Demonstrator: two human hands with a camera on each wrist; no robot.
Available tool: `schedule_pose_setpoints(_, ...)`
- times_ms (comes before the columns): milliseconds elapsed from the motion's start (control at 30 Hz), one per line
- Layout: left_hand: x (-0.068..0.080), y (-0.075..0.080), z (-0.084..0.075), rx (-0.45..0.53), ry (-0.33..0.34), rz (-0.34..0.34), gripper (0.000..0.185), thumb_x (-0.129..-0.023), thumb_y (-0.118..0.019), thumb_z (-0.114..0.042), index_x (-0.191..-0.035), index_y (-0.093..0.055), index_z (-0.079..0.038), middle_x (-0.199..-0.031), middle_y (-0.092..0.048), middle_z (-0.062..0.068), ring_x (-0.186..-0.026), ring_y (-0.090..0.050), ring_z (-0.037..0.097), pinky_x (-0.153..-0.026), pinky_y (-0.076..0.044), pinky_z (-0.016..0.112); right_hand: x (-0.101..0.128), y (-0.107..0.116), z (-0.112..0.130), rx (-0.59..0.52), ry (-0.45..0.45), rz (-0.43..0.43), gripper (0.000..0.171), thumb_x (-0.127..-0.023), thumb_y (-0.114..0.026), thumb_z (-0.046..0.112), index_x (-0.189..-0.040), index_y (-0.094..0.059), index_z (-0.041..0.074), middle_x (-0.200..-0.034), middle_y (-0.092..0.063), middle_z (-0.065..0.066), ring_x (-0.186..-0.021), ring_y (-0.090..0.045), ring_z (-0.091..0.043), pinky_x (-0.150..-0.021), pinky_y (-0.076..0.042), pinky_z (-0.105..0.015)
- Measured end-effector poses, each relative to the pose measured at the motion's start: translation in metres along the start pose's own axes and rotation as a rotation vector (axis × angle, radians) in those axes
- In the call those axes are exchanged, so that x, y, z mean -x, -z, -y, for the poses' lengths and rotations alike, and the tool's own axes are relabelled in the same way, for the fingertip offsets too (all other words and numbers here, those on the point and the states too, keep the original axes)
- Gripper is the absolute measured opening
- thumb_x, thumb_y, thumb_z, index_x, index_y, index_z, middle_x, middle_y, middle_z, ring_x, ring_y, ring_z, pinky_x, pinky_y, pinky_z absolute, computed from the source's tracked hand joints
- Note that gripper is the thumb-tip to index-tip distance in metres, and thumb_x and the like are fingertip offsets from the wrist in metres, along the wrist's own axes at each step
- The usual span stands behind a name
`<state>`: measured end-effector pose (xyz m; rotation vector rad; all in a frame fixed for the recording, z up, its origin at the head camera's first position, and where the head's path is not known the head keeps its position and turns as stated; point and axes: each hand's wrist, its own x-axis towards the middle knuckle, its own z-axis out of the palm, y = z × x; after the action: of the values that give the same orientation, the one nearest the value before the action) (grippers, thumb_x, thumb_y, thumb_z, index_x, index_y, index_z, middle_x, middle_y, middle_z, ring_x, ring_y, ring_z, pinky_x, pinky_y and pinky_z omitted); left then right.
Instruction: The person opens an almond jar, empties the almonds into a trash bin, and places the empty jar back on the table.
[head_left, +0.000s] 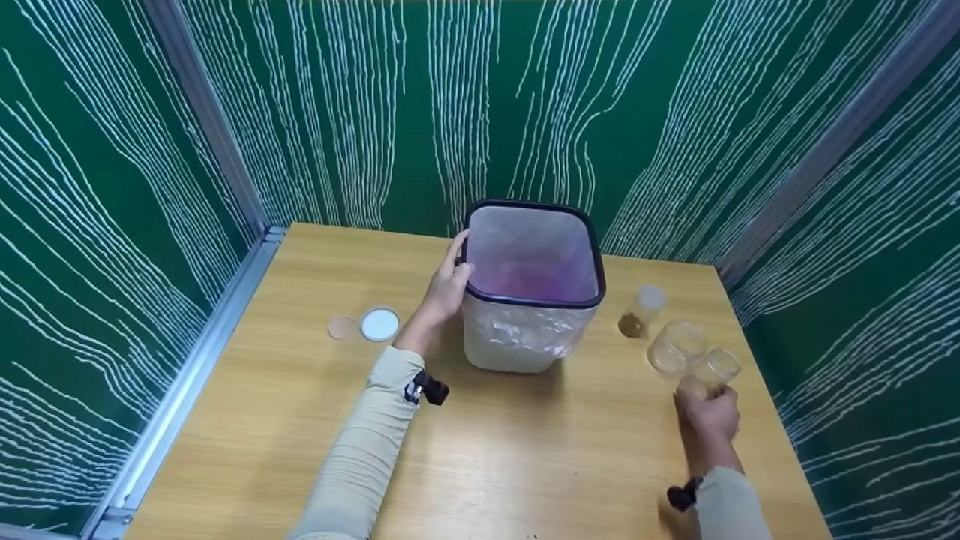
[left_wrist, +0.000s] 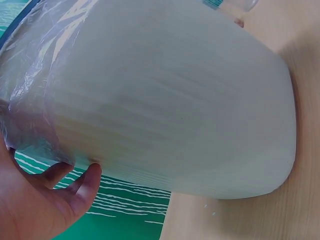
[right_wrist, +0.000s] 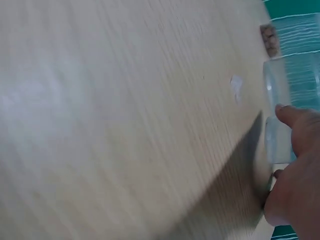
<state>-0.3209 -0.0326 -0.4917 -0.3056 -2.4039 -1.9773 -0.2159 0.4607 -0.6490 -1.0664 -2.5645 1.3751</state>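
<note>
A white trash bin [head_left: 501, 352] with a black rim and a clear plastic liner stands upright on the table. My left hand [head_left: 448, 289] holds its left rim, with fingers [left_wrist: 89, 186] against the lined side in the left wrist view. At the right, my right hand [head_left: 712, 416] grips a small clear jar [head_left: 721, 365], thumb on one side and fingers on the other; the exact contact is partly hidden. A wider clear jar [head_left: 677, 346] stands right beside it. Behind these is a clear container [head_left: 646, 304] with brown pieces at its bottom.
A white round lid [head_left: 380, 324] and a tan disc [head_left: 342, 327] lie left of the bin on the wooden table [head_left: 480, 465]. Green panels [head_left: 412, 135] with white lines and metal posts [head_left: 210, 112] enclose the table. A small whitish scrap [right_wrist: 236, 88] lies near the jars.
</note>
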Motion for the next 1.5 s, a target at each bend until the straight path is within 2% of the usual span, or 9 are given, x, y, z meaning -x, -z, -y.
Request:
schedule_pose_setpoints(233, 0.001, 0.001, 0.001, -0.009, 0.004, -0.021, 0.058, -0.099, -0.037, -0.028, -0.151, -0.021, -0.045, -0.159, -0.021, -0.001, -0.139, -0.030, 0.023, -0.109, -0.026, 0.053, 0.041, -0.004, -0.001, -0.176, -0.005, 0.006, 0.105, -0.085, -0.071, 0.039, -0.152, -0.001, -0.003, -0.156, -0.007, -0.030, -0.141, -0.014, -0.045, -0.114, -0.014, -0.051)
schedule_pose_setpoints(400, 0.001, 0.004, 0.002, -0.014, 0.013, -0.013, 0.058, -0.099, -0.036, -0.029, -0.152, -0.018, -0.045, -0.160, -0.018, -0.002, -0.141, -0.026, 0.023, -0.110, -0.024, 0.054, 0.070, -0.007, 0.005, -0.209, 0.035, -0.003, 0.090, -0.089, -0.069, 0.030, -0.151, -0.014, -0.006, -0.154, -0.017, -0.029, -0.139, -0.021, -0.045, -0.111, -0.024, -0.050)
schedule_pose_setpoints(700, 0.003, 0.004, 0.003, -0.005, 0.014, -0.019, 0.058, -0.099, -0.036, -0.029, -0.152, -0.019, -0.045, -0.160, -0.017, -0.002, -0.142, -0.024, 0.024, -0.110, -0.024, 0.054, 0.098, -0.034, 0.033, -0.282, 0.127, 0.115, 0.069, -0.090, -0.069, 0.019, -0.143, -0.034, -0.008, -0.148, -0.033, -0.027, -0.131, -0.037, -0.042, -0.099, -0.038, -0.044)
schedule_pose_setpoints(867, -0.002, 0.002, 0.001, -0.003, -0.011, -0.025, 0.057, -0.099, -0.037, -0.030, -0.151, -0.019, -0.047, -0.159, -0.019, -0.002, -0.140, -0.029, 0.024, -0.110, -0.024, 0.053, 0.092, -0.055, 0.057, -0.338, 0.189, 0.140, 0.064, -0.090, -0.070, 0.020, -0.140, -0.040, -0.006, -0.145, -0.039, -0.023, -0.122, -0.045, -0.034, -0.076, -0.046, -0.023)
schedule_pose_setpoints(1000, 0.001, 0.001, 0.002, 0.013, 0.000, -0.001, 0.058, -0.099, -0.037, -0.031, -0.151, -0.018, -0.048, -0.159, -0.019, -0.004, -0.139, -0.030, 0.023, -0.110, -0.024, 0.053, 0.080, -0.067, 0.070, -0.344, 0.212, 0.146, 0.064, -0.090, -0.070, 0.021, -0.140, -0.040, -0.004, -0.146, -0.039, -0.021, -0.114, -0.050, -0.031, -0.065, -0.047, -0.019)
schedule_pose_setpoints(1167, 0.004, 0.000, 0.004, 0.006, 0.003, -0.001, 0.058, -0.100, -0.037, -0.028, -0.152, -0.018, -0.045, -0.159, -0.019, -0.003, -0.138, -0.032, 0.023, -0.109, -0.027, 0.051, 0.061, -0.077, 0.083, -0.293, 0.218, 0.123, 0.064, -0.090, -0.068, 0.020, -0.142, -0.038, -0.005, -0.148, -0.037, -0.021, -0.120, -0.048, -0.035, -0.088, -0.047, -0.035)
schedule_pose_setpoints(1300, 0.000, 0.000, 0.001, -0.001, -0.013, -0.014, 0.058, -0.099, -0.037, -0.029, -0.152, -0.018, -0.045, -0.159, -0.019, -0.004, -0.140, -0.027, 0.021, -0.110, -0.024, 0.052, 0.041, -0.082, 0.094, -0.287, 0.242, 0.085, 0.066, -0.090, -0.067, 0.018, -0.142, -0.035, -0.009, -0.149, -0.033, -0.026, -0.135, -0.033, -0.039, -0.108, -0.031, -0.043)
schedule_pose_setpoints(1400, -0.002, 0.000, 0.001, -0.007, -0.011, -0.015, 0.058, -0.099, -0.037, -0.029, -0.152, -0.019, -0.046, -0.159, -0.018, -0.005, -0.142, -0.022, 0.019, -0.111, -0.022, 0.052, 0.029, -0.085, 0.099, -0.289, 0.244, 0.071, 0.067, -0.090, -0.066, 0.015, -0.142, -0.033, -0.012, -0.150, -0.030, -0.028, -0.139, -0.025, -0.039, -0.112, -0.024, -0.043)
schedule_pose_setpoints(1500, -0.004, -0.001, 0.001, -0.017, -0.011, -0.019, 0.058, -0.099, -0.037, -0.029, -0.152, -0.018, -0.046, -0.160, -0.018, -0.005, -0.143, -0.020, 0.018, -0.112, -0.020, 0.052, 0.020, -0.089, 0.102, -0.280, 0.244, 0.060, 0.067, -0.090, -0.066, 0.014, -0.141, -0.032, -0.013, -0.148, -0.030, -0.031, -0.137, -0.027, -0.042, -0.110, -0.028, -0.046)
